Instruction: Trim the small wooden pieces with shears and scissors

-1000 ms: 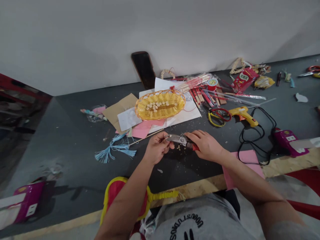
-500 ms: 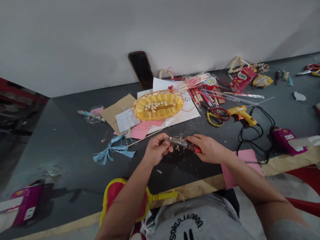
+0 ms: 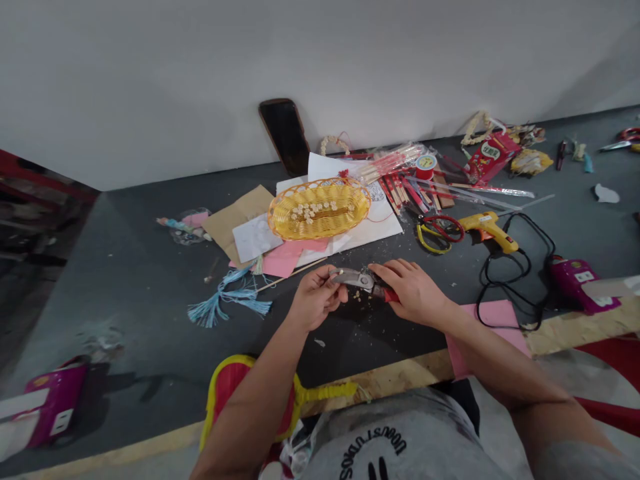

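My right hand (image 3: 413,290) is wrapped round the red handles of a pair of pruning shears (image 3: 359,279). The metal blades point left, over the dark tabletop, and reach my left hand (image 3: 316,297). Finger and thumb of that hand are pinched on a small pale piece (image 3: 341,271), right at the blade tips; its exact shape is too small to make out. Pale crumbs (image 3: 357,295) lie scattered on the table under the shears. Beyond both hands, a yellow woven basket (image 3: 280,230) holds several similar small pale pieces.
A blue tassel (image 3: 213,308) and a thin stick lie left of my hands. Scissors (image 3: 440,233), a yellow glue gun (image 3: 487,230) and its black cable are to the right. A phone (image 3: 285,133) leans on the wall. A red and yellow fan (image 3: 227,383) lies at the front edge.
The shears' blades look slightly further apart and the right fingers have loosened a little on the handles. The view has shifted slightly; the left hand keeps its pinch.
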A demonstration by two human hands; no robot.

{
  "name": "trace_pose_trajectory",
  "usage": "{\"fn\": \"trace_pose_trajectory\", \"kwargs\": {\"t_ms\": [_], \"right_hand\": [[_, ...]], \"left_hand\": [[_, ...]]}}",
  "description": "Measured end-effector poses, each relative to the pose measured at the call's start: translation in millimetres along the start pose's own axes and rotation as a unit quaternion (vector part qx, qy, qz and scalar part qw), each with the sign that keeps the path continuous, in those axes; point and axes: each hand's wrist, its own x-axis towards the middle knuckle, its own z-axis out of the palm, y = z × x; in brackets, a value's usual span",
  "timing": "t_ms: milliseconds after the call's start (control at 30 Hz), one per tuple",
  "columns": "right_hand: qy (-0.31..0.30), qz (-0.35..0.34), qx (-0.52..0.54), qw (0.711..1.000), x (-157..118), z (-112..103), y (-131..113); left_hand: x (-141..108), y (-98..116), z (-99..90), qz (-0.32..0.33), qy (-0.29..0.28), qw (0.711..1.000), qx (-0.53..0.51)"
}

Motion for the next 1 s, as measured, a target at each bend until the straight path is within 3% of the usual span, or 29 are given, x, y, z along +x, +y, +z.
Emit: {"fn": "trace_pose_trajectory", "kwargs": {"t_ms": [433,633,767,1000], "right_hand": [[0.000,-0.025,0.046,0.999,-2.1,-1.5,3.4],[-0.005,-0.036,0.043,0.998,-2.7,-4.1,3.4],[0.009,-0.002,0.012,1.000,-1.9,-1.9,1.3],[0.020,-0.014,0.025,0.999,-1.7,4.2,-1.2]], "left_hand": [[-0.4,-3.9,-2.9,0.021,-0.034,0.999,-0.008],[0.9,-5.9,-2.8,0.029,-0.016,0.999,0.019],[3.0,-7.3,-2.2,0.047,0.018,0.997,0.051],[3.4,-9.1,-0.6,0.050,0.014,0.998,0.037]]}}
